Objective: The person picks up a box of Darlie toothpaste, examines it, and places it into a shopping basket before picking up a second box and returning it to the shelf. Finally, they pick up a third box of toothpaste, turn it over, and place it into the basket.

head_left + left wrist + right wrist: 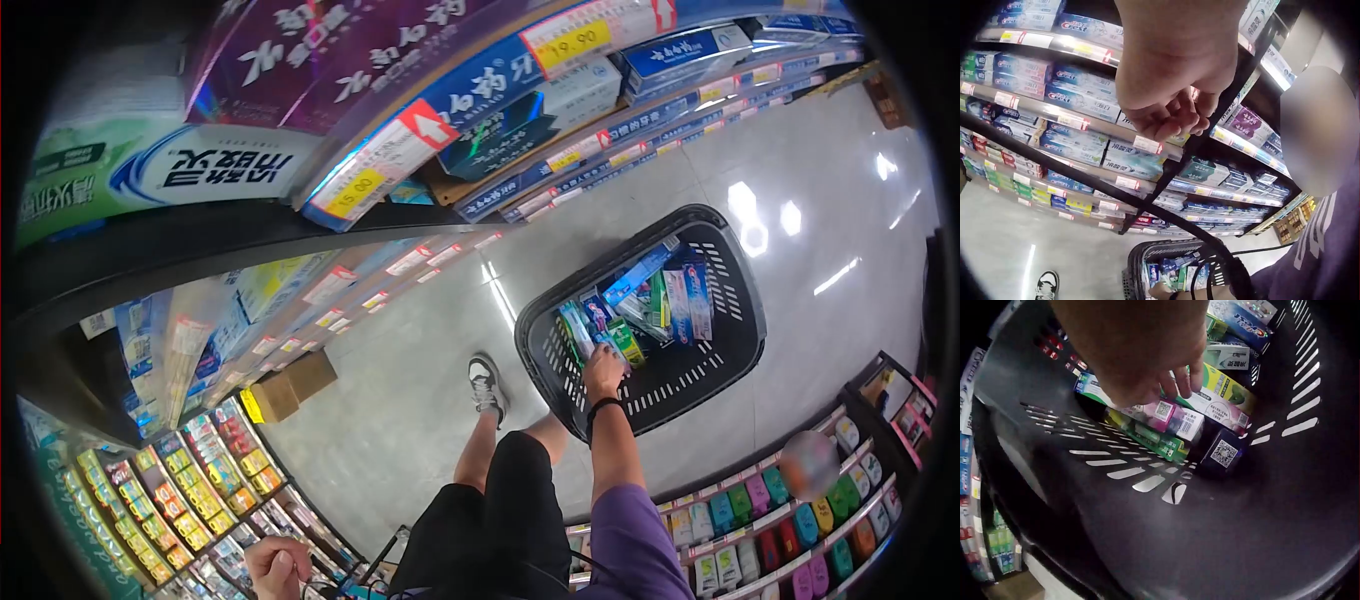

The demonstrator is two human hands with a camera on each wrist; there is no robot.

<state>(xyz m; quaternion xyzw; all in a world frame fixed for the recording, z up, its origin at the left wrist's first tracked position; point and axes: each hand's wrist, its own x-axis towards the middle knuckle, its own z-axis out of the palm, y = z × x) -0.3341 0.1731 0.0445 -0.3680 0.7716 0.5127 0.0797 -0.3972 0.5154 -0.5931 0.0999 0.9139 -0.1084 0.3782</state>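
Down inside the black basket [740, 340] [1260, 531], my right hand [605, 372] [1141, 369] touches the toothpaste boxes. Its fingers bend over a white and pink box [1210, 407]; the thumb is hidden, so a grip cannot be made out. Beside the fingers lies a green and yellow box [626, 341]. A pink-ended box [1163, 412], a green pack [1154, 442] and a dark box with a square code [1224, 450] lie close by. Away from the basket, my left hand [278, 568] [1175, 81] hangs with loosely curled fingers and holds nothing.
Shelves of toothpaste [220, 160] [1082, 103] rise at the left and top of the head view. A cardboard box [298, 385] sits on the floor by them. Bottles fill a shelf [740, 505] at lower right. My shoe [484, 384] stands left of the basket.
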